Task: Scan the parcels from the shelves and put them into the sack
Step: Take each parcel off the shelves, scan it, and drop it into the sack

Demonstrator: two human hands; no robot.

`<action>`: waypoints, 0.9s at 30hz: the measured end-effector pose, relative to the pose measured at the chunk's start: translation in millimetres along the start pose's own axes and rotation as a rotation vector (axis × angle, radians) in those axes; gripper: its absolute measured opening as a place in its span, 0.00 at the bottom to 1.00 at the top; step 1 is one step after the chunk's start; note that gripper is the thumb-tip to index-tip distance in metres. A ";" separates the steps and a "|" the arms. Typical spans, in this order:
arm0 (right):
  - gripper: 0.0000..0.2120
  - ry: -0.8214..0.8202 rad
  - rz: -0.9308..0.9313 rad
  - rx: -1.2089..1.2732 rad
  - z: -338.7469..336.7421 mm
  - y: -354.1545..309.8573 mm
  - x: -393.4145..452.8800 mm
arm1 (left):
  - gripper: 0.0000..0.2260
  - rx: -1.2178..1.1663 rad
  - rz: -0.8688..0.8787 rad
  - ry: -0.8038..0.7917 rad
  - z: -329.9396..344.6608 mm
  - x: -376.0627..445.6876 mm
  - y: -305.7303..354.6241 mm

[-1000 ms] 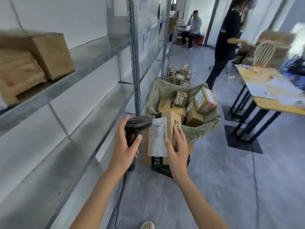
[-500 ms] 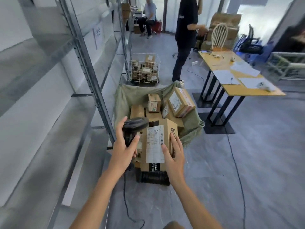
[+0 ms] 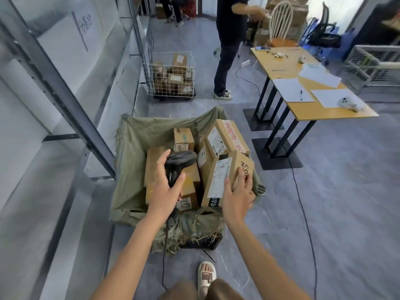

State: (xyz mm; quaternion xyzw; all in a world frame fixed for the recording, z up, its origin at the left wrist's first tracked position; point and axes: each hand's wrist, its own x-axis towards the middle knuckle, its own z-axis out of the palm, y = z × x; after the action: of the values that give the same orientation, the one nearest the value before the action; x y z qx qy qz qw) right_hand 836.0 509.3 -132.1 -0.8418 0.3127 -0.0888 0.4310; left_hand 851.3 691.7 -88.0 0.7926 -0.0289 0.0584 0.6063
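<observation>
A green sack (image 3: 134,148) stands open on the floor beside the metal shelves (image 3: 65,98), with several cardboard parcels inside. My right hand (image 3: 238,195) holds a brown parcel with a white label (image 3: 223,176) over the sack's right side, fingers spread on its near face and edge. My left hand (image 3: 166,187) grips a black barcode scanner (image 3: 179,163) above the parcels in the sack's middle; its cable hangs down to the floor.
A wire basket (image 3: 171,76) of parcels stands farther along the shelves. A person in dark clothes (image 3: 229,46) stands beyond the sack. A wooden table (image 3: 303,83) with papers is at the right, and a cable runs across the floor.
I have stepped up to the sack. The parcel has moved from in front of me to over the sack's right side, and the view has tilted down.
</observation>
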 end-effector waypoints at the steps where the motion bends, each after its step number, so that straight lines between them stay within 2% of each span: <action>1: 0.26 0.005 0.038 -0.069 6.4 -2.8 6.0 | 0.31 -0.005 -0.008 -0.010 4.4 6.7 -3.4; 5: 0.27 0.003 0.113 -0.280 31.8 -6.6 18.1 | 0.31 -0.002 -0.019 -0.018 16.8 28.7 -13.7; 9: 0.27 -0.013 0.164 -0.379 50.0 0.2 31.5 | 0.31 0.001 -0.051 -0.061 20.1 45.8 -21.3; 14: 0.28 0.011 -0.003 -0.575 60.7 19.1 25.2 | 0.32 -0.009 -0.109 -0.128 15.8 61.9 -27.3; 22: 0.31 0.123 -0.060 -0.540 66.6 25.1 30.3 | 0.32 -0.002 -0.133 -0.204 18.4 73.9 -43.0; 27: 0.30 0.089 -0.077 -0.511 64.7 25.4 29.5 | 0.31 -0.008 -0.163 -0.251 22.4 78.6 -45.0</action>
State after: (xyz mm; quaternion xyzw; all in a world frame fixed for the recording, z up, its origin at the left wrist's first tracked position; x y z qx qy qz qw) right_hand 874.9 523.9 -195.0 -0.9298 0.3115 -0.0603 0.1867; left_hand 935.7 684.0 -126.9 0.7909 -0.0404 -0.0904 0.6039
